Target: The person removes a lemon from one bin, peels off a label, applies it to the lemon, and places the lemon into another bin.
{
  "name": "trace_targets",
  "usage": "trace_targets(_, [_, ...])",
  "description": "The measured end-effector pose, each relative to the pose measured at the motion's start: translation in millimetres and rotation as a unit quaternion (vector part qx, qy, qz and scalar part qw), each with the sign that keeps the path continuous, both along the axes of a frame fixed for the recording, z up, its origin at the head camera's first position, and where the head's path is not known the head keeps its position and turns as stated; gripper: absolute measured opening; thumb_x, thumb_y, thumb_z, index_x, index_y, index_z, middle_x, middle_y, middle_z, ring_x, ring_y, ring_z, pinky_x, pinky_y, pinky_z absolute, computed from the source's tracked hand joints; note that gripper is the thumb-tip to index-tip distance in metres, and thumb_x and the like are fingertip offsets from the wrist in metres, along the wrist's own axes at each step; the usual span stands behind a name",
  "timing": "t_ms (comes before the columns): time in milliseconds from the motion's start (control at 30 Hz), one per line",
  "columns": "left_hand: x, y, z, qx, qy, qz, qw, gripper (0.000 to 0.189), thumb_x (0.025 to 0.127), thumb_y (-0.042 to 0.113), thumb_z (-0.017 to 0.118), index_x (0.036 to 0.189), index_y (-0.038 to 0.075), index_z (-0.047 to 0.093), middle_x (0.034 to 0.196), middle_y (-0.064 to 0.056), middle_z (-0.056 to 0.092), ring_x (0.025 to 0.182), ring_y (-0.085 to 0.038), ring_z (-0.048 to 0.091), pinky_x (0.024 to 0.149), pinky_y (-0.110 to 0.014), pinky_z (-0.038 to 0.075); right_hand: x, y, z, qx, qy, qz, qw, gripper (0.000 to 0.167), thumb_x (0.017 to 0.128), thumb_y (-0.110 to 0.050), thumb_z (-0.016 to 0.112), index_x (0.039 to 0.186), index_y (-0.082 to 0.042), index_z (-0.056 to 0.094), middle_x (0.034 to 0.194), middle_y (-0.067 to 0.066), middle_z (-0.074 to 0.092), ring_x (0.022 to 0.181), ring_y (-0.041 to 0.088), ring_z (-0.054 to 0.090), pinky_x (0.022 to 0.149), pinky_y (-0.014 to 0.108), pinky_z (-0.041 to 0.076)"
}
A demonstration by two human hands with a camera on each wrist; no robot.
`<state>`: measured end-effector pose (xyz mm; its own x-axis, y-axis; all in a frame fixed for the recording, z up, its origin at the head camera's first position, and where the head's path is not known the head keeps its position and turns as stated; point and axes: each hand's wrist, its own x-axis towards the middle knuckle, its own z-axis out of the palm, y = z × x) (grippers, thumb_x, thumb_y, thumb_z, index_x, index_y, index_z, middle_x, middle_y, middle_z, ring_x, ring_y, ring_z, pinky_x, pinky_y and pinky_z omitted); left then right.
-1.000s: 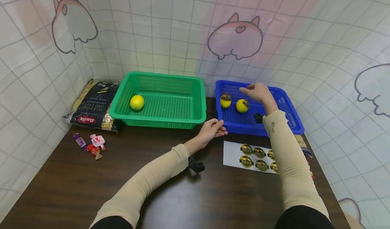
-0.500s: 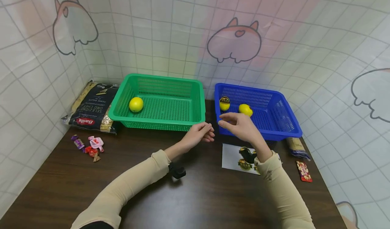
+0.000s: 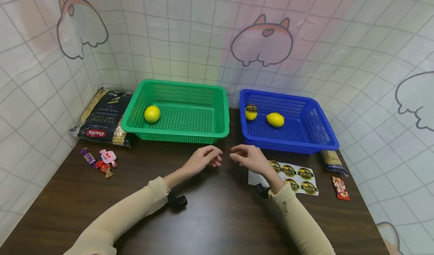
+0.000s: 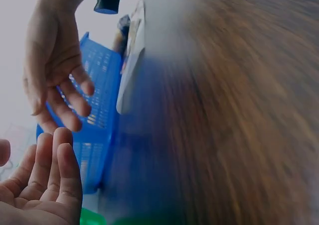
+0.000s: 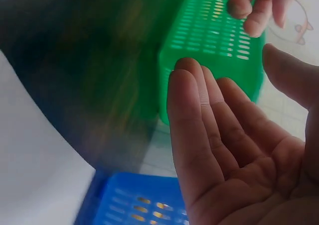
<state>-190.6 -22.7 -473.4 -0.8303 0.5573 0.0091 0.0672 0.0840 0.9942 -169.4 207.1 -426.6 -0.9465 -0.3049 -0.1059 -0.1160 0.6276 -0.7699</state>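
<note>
- your left hand [image 3: 203,160] and right hand [image 3: 251,159] face each other, near but apart, above the table [image 3: 210,217]; fingers relaxed, nothing held in either.
- in the blue basket [image 3: 288,144] lie a labelled fruit [image 3: 251,113] and an oval fruit [image 3: 275,119] showing no label on its visible side.
- the green basket [image 3: 176,135] holds 1 round fruit [image 3: 152,114], no label visible.
- you seem between labelling rounds; the next move probably calls for lifting that fruit clear, then peeling from the sticker sheet [image 3: 252,179].
</note>
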Motion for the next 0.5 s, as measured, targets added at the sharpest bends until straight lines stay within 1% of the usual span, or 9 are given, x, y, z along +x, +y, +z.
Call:
trace_targets(67, [0.6,-4.9,0.1,-0.002,0.003,0.001,1.0,0.043,0.107,0.03,0.046,0.125,-0.008,0.058,0.111,-0.034,0.064,0.092,-0.031,0.073,0.086,-0.044,0.062,-1.7,-1.1,-3.1,-0.007,-0.003,0.001,1.0,0.043,0.096,-0.03,0.065,0.128,-0.001,0.063,0.11,0.02,0.075,0.092,0.034,0.074,0.075,0.042,0.064])
trace_targets(133, [0.3,-9.5,3.1,-0.004,0.009,-0.004,0.9999,0.043,0.107,0.03,0.046,0.125,-0.008,0.057,0.111,-0.034,0.064,0.094,-0.037,0.072,0.087,-0.047,0.061,-4.1,-2.8,-3.6,-0.018,-0.007,-0.002,0.9998,0.044,0.097,-0.03,0.065,0.13,0.0,0.061,0.111,0.021,0.074,0.094,0.035,0.073,0.076,0.043,0.064])
trace_targets(233, [-2.7,-16.6,11.1,-0.012,0.022,-0.014,0.9996,0.04,0.107,0.029,0.046,0.124,-0.005,0.058,0.112,-0.035,0.063,0.097,-0.042,0.07,0.089,-0.05,0.06,-9.4,-7.0,-1.0,-0.034,-0.008,-0.014,0.9993,0.046,0.097,-0.03,0.065,0.134,-0.002,0.058,0.114,0.022,0.073,0.097,0.035,0.073,0.078,0.043,0.064])
trace_targets(333, [-9.1,-23.9,21.8,-0.018,0.033,-0.035,0.9987,0.035,0.107,0.027,0.045,0.123,-0.001,0.058,0.113,-0.037,0.062,0.1,-0.047,0.068,0.091,-0.055,0.058,-17.0,-12.2,3.0,-0.043,-0.008,-0.029,0.9986,0.051,0.097,-0.032,0.064,0.139,-0.005,0.053,0.117,0.02,0.073,0.099,0.035,0.073,0.08,0.045,0.063])
trace_targets(400, [-14.9,-28.2,29.9,-0.027,0.041,-0.049,0.9976,0.033,0.107,0.027,0.045,0.123,0.002,0.059,0.111,-0.032,0.064,0.099,-0.043,0.069,0.091,-0.055,0.057,-22.8,-15.6,4.6,-0.05,-0.015,-0.041,0.9978,0.055,0.098,-0.034,0.063,0.144,-0.006,0.049,0.12,0.02,0.072,0.1,0.036,0.073,0.083,0.048,0.062])
trace_targets(500, [-23.1,-34.2,43.4,-0.03,0.051,-0.069,0.9959,0.032,0.107,0.026,0.045,0.123,0.002,0.058,0.107,-0.023,0.066,0.097,-0.035,0.071,0.093,-0.057,0.056,-30.2,-22.0,6.5,-0.057,-0.022,-0.052,0.9968,0.062,0.1,-0.037,0.06,0.149,-0.005,0.042,0.123,0.022,0.07,0.102,0.037,0.073,0.086,0.05,0.061])
